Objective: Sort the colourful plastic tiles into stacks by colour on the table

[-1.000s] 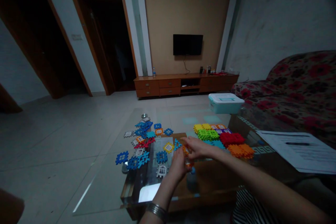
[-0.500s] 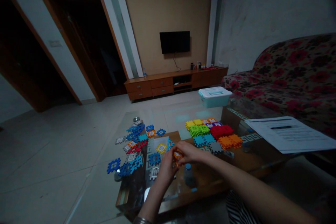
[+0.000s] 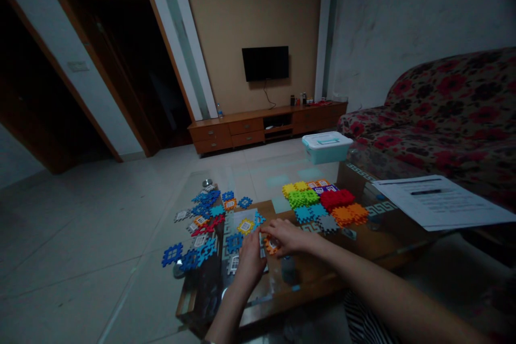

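Note:
An orange interlocking plastic tile with a white window panel sits tilted under the fingers of my right hand, which grips it over the glass table. Beside its left edge is my left hand, fingers curled together with the tips close to the right fingertips; what they pinch is hidden. Just left of my hands lie a yellow window tile, a blue frame tile and a white window tile. A light blue tile is just beyond my fingertips.
Sorted colour stacks, including red tiles and green tiles, stand right of centre. Loose blue tiles spread along the left edge. Printed paper with a pen lies at right. A lidded teal box stands behind; a bottle shows near my hands.
My hands have drawn slightly apart and the orange tile shows more, lower and flatter under my right fingers. The view has shifted a little.

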A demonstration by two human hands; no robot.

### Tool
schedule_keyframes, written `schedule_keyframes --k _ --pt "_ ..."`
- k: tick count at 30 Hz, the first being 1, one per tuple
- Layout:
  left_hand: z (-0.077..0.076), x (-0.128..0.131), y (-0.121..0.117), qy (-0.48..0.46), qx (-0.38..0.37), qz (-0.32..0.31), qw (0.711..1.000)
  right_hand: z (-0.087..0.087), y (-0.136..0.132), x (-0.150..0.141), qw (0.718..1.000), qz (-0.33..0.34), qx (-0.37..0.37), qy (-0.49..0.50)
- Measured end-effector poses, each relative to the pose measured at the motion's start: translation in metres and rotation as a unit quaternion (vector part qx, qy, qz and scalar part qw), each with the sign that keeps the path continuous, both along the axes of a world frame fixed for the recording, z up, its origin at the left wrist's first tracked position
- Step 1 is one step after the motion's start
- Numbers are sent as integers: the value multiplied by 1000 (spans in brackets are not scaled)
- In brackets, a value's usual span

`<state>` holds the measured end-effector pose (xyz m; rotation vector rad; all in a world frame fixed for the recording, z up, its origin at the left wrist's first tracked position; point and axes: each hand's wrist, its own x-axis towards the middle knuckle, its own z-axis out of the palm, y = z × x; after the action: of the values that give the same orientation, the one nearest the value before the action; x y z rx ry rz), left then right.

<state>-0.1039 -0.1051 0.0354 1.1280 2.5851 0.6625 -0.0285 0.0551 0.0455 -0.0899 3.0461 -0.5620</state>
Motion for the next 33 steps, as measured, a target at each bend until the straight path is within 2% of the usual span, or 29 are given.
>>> schedule_keyframes --k 9,14,21,26,33 --pt "13 2 -1 8 -61 18 998 9 -4 -9 997 63 44 -15" --pt "19 5 -4 33 -92 5 995 17 8 14 996 51 58 -43" --pt "28 18 -2 52 -121 1 991 20 54 59 996 7 55 -65" --pt "31 22 -2 49 -118 8 992 16 67 66 994 -8 94 -57" --pt "24 19 -3 50 -115 1 992 7 70 64 992 -17 120 -36"
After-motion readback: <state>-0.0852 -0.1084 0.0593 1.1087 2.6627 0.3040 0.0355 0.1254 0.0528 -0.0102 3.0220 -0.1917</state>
